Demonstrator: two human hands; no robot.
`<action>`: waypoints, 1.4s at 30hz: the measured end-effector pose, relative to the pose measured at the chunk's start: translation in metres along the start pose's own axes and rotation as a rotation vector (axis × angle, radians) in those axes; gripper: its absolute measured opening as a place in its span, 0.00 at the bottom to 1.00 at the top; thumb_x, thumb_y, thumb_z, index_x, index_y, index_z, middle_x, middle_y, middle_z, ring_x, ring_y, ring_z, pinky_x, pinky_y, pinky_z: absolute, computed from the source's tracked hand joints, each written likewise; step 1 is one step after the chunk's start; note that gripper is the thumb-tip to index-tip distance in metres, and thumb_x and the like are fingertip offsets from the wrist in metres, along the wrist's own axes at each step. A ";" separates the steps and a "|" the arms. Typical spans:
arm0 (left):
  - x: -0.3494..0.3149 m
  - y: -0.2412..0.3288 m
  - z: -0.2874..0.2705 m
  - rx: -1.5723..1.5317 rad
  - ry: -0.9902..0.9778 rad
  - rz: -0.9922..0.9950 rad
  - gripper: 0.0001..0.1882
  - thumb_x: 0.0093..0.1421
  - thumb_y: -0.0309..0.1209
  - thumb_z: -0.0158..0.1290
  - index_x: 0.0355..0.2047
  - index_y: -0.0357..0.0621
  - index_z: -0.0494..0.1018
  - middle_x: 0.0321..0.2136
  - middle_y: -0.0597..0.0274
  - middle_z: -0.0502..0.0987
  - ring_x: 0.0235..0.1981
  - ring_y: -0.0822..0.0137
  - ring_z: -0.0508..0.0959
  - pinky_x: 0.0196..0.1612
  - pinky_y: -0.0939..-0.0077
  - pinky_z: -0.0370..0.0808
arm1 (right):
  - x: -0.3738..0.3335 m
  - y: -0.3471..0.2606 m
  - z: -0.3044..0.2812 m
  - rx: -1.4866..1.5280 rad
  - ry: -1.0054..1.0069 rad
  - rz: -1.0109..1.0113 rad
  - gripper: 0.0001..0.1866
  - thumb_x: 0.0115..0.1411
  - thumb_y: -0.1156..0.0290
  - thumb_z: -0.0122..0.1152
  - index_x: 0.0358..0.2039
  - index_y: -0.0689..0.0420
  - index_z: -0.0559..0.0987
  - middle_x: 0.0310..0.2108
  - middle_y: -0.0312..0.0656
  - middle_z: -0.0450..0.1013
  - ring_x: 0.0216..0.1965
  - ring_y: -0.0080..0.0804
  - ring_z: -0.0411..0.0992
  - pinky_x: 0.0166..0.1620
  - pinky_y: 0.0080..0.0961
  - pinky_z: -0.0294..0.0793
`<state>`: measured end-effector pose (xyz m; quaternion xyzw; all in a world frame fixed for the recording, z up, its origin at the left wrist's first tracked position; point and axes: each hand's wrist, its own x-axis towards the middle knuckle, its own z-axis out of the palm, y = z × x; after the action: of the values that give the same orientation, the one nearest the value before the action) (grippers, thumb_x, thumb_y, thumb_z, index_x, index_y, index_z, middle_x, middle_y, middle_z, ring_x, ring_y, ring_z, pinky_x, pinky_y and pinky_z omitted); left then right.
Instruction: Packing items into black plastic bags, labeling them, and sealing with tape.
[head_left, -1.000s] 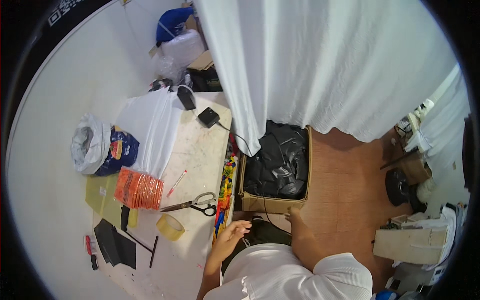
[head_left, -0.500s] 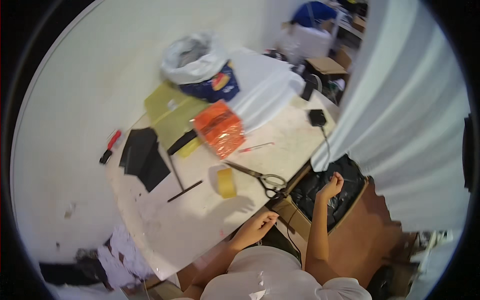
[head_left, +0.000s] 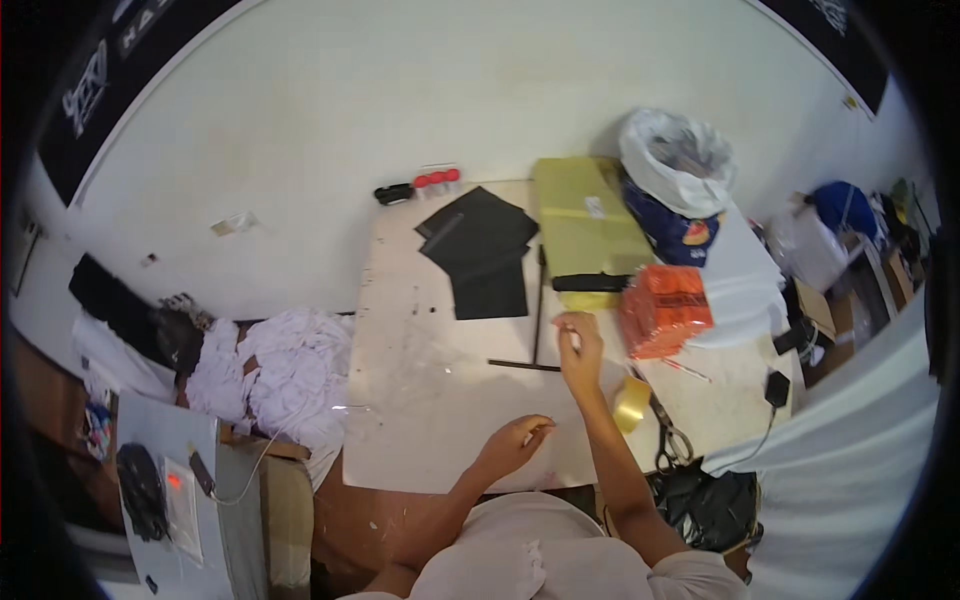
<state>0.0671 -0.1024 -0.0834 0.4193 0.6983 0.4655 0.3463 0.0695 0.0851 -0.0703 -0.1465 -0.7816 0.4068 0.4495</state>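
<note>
My left hand (head_left: 515,446) hovers over the front part of the pale table (head_left: 420,440), its fingers curled in and nothing visible in them. Farther forward, my right hand (head_left: 581,352) is over the table with thumb and fingers bent together; whatever they pinch, if anything, is too small to make out. Close to its left are thin black strips (head_left: 538,325). An orange plastic-wrapped pack (head_left: 664,310) stands to its right. Nearer my right forearm are a roll of yellowish tape (head_left: 631,404) and large dark-handled scissors (head_left: 672,440).
Black sheets (head_left: 485,250) lie at the back left, beside a yellow-green plastic package (head_left: 590,225) with a black folded piece (head_left: 592,283). A white-lined bag (head_left: 675,165) stands behind. Black plastic (head_left: 708,505) fills a box at the right; white cloth (head_left: 290,370) is piled left.
My view has turned left. My right hand has moved from above the box of black plastic to over the table. The left hand has come farther in over the table's front edge.
</note>
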 end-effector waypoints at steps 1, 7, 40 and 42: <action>-0.009 -0.020 -0.007 0.004 0.026 -0.012 0.13 0.61 0.33 0.45 0.41 0.38 0.69 0.36 0.55 0.75 0.36 0.59 0.76 0.41 0.70 0.71 | 0.009 0.004 0.030 -0.054 -0.080 -0.007 0.07 0.50 0.78 0.54 0.32 0.62 0.74 0.32 0.47 0.71 0.37 0.41 0.68 0.43 0.29 0.66; -0.065 -0.106 -0.036 0.232 0.170 -0.256 0.15 0.60 0.37 0.44 0.39 0.38 0.71 0.35 0.48 0.75 0.38 0.50 0.74 0.41 0.65 0.70 | 0.000 0.077 0.143 -0.595 -0.552 -0.056 0.25 0.50 0.63 0.58 0.49 0.56 0.68 0.54 0.51 0.61 0.54 0.52 0.58 0.56 0.44 0.55; 0.055 -0.037 -0.095 -0.635 0.217 0.063 0.25 0.52 0.29 0.58 0.50 0.37 0.65 0.41 0.63 0.71 0.41 0.75 0.69 0.44 0.82 0.65 | 0.080 -0.018 0.013 0.991 -0.696 1.028 0.22 0.59 0.53 0.49 0.42 0.59 0.72 0.30 0.43 0.74 0.29 0.24 0.73 0.32 0.22 0.73; 0.044 -0.036 -0.088 -0.715 0.305 -0.077 0.14 0.56 0.30 0.54 0.40 0.35 0.72 0.31 0.68 0.74 0.32 0.80 0.71 0.35 0.86 0.67 | 0.066 -0.006 0.001 0.779 -0.585 1.030 0.22 0.59 0.54 0.51 0.44 0.60 0.71 0.31 0.43 0.74 0.30 0.24 0.73 0.33 0.22 0.73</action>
<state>-0.0375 -0.1015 -0.0922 0.1716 0.5508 0.7231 0.3799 0.0328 0.1204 -0.0276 -0.2110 -0.4993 0.8403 -0.0086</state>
